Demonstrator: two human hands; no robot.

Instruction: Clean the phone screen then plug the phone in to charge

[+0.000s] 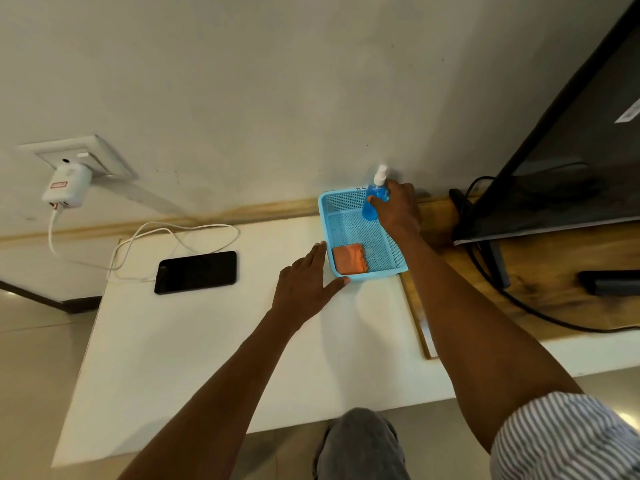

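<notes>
A black phone (196, 272) lies face up on the white table (194, 358), left of centre. A white charging cable (162, 233) loops behind it from a white charger (67, 185) in the wall socket; its end lies at the phone's left edge. A blue plastic basket (346, 223) holds a folded orange cloth (349, 258) and a blue spray bottle (374, 199) with a white nozzle. My right hand (398, 209) grips the bottle at the basket's far end. With straight fingers, my left hand (308, 282) rests flat against the basket's near left corner.
A large black TV (568, 161) stands at the right on a wooden board (540, 271), with a black cable (540, 310) trailing over it and a dark remote (609, 282) at the far right. The wall is just behind the basket. My knee is below the table's front edge.
</notes>
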